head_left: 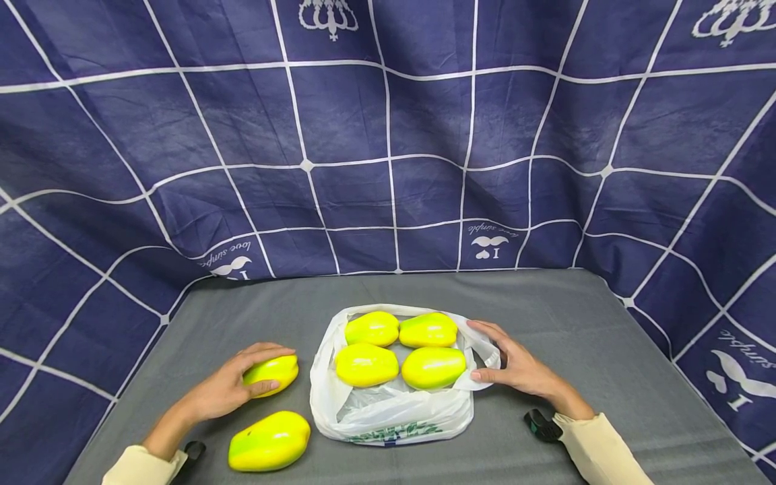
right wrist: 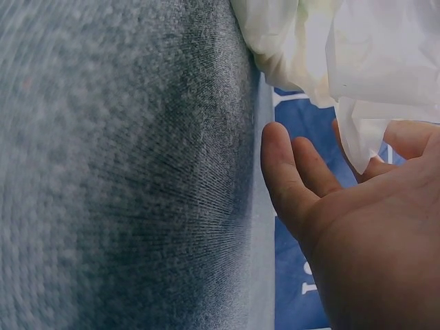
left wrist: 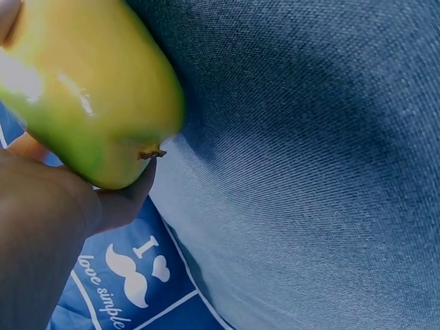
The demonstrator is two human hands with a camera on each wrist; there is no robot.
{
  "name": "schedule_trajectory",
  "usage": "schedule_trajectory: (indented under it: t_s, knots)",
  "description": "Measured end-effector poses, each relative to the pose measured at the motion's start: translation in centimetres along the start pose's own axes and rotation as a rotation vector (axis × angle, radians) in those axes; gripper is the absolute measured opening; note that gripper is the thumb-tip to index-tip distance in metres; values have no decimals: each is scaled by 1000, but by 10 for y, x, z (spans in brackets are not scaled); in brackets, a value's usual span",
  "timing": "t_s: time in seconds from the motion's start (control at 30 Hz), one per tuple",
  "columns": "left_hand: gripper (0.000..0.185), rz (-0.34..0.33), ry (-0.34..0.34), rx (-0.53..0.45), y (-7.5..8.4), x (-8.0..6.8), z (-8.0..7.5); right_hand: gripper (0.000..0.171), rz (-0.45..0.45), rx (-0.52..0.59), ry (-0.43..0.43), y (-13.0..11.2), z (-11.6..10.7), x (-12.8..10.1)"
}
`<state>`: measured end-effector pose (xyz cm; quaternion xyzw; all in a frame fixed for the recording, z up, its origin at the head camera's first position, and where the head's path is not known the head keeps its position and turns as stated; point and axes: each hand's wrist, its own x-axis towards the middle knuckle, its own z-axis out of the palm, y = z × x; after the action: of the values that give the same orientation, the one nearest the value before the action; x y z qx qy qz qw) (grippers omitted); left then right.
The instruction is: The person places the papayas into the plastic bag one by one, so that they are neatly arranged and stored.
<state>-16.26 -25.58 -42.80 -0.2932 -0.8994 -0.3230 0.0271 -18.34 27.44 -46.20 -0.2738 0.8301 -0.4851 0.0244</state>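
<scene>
My left hand point(head_left: 227, 384) grips a yellow-green papaya point(head_left: 275, 374) on the cloth, fingers over its far side and thumb on its near side. The left wrist view shows the stem end of this papaya point(left wrist: 103, 82). Nearer me lies another papaya point(head_left: 269, 442). An open-mouthed white plastic bag point(head_left: 400, 414) stands in the middle, holding several papayas point(head_left: 433, 367) in two rows. My right hand point(head_left: 515, 360) is at the bag's right rim, touching the plastic, thumb and fingers spread. In the right wrist view, a plastic flap point(right wrist: 361, 137) hangs among the fairly straight fingers.
Grey cloth point(head_left: 527, 303) covers the table. A blue curtain point(head_left: 339, 195) with white grid lines hangs behind and along both sides. Black straps, one at the left wrist point(head_left: 192, 453) and one at the right point(head_left: 541, 426), sit by the cream sleeves.
</scene>
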Motion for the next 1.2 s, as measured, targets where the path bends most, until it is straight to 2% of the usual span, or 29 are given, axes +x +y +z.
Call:
schedule_trajectory:
  t_s: [0.3, 0.57, 0.7, 0.93, 1.2]
  knots:
    - [47, 21, 24, -7, 1, 6, -6, 85, 13, -10, 4, 0, 0, -2]
    - [49, 48, 55, -12, 12, 18, -17, 85, 20, -19, 8, -1, -1, -1]
    - [49, 41, 66, 3, 18, 23, -22, 85, 14, -12, 3, -1, -1, 0]
    - [49, 8, 61, -27, 35, 33, -26, 85, 7, 2, -1, 0, -1, 1]
    - [50, 43, 50, -92, 66, 46, -19, 85, 7, -22, 4, -2, -2, -1]
